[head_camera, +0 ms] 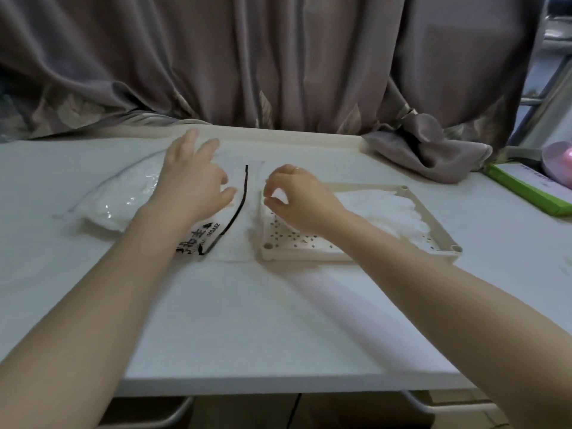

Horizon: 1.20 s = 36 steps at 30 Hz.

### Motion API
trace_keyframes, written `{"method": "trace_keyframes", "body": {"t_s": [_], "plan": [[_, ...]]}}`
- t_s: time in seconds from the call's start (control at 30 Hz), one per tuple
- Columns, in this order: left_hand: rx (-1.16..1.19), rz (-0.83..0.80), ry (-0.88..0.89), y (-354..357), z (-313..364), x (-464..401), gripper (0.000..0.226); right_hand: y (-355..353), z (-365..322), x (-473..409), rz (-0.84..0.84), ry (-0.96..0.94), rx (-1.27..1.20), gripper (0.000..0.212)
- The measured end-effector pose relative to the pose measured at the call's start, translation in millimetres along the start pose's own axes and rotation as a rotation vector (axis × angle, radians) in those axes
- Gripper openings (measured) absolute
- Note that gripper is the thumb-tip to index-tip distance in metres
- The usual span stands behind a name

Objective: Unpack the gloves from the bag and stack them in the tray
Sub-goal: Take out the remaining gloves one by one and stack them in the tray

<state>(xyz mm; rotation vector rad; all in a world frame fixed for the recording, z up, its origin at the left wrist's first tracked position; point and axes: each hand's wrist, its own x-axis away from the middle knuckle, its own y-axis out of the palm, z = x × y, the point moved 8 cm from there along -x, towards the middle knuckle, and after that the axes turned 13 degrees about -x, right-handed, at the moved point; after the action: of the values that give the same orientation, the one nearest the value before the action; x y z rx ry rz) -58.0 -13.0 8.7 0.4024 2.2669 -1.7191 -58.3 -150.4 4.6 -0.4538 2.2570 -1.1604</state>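
both forearms reach up the frame; left hand (pixel 193 181), fingers spread, rests on the bag (pixel 123 196) centre-left, nearer it; right hand (pixel 297 196) pinches a glove (pixel 399 209) over the tray (pixel 433 218).

clear plastic bag (pixel 123 196): glossy, crinkled
square beige plastic tray (pixel 433 218): matt, perforated
white gloves (pixel 393 209): soft cloth
white table (pixel 247 320): smooth, matt

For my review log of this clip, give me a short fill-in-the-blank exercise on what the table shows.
1. White gloves lie in the ____ half of the perforated tray.
2. The clear bag lies to the ____ of the tray.
3. The ____ hand hovers over the tray, fingers curled.
4. The left hand reaches over the ____.

Missing words: right; left; right; bag
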Motion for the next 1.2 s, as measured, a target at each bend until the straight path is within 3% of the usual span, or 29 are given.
{"method": "trace_keyframes", "body": {"t_s": [0.13, 0.3, 0.4, 0.47, 0.53, 0.73, 0.8, 0.9, 1.03, 1.13, 1.2], "plan": [[0.194, -0.113, -0.139, 43.9, -38.1, 10.6, 0.042, 44.0, -11.9, -36.2, -0.071, 0.086, -0.038, 0.026], [0.276, -0.166, -0.088, 57.1, -38.7, 15.1, 0.065, 81.0, -1.9, -62.4, -0.128, 0.291, -0.139, 0.031], [0.284, -0.152, -0.069, 57.8, -31.3, 14.5, 0.075, 86.6, 4.5, -75.4, -0.1, 0.31, -0.109, 0.042], [0.296, -0.132, -0.062, 58.7, -30.6, 13.3, 0.078, 96.8, 7.1, -83.5, -0.171, 0.304, -0.047, 0.037], [0.306, -0.113, -0.046, 60.5, -29.6, 12.1, 0.076, 104.4, 11.2, -87.4, -0.215, 0.322, 0.046, 0.016], [0.288, -0.147, -0.012, 70.7, -22.3, 9.5, 0.051, 100.5, 13.1, -87.1, -0.124, 0.35, 0.0, 0.019], [0.262, -0.155, -0.016, 76.1, -24.2, 8.5, 0.053, 94.2, 10.3, -81.6, -0.138, 0.35, -0.084, 0.014], [0.264, -0.164, -0.042, 81.0, -28.2, 6.9, 0.05, 79.3, 7.6, -68.2, -0.133, 0.416, -0.359, 0.034], [0.285, -0.153, -0.084, 82.3, -27.5, 6.9, 0.036, 62.7, 2.9, -54.0, -0.144, 0.377, -0.523, 0.027], [0.261, -0.134, -0.087, 81.5, -25.5, 6.8, 0.031, 50.4, -3.3, -48.9, -0.031, 0.306, -0.778, 0.005], [0.262, -0.125, -0.092, 80.6, -27.0, 7.8, 0.028, 38.3, 3.8, -46.5, 0.131, 0.317, -1.033, 0.014]]}}
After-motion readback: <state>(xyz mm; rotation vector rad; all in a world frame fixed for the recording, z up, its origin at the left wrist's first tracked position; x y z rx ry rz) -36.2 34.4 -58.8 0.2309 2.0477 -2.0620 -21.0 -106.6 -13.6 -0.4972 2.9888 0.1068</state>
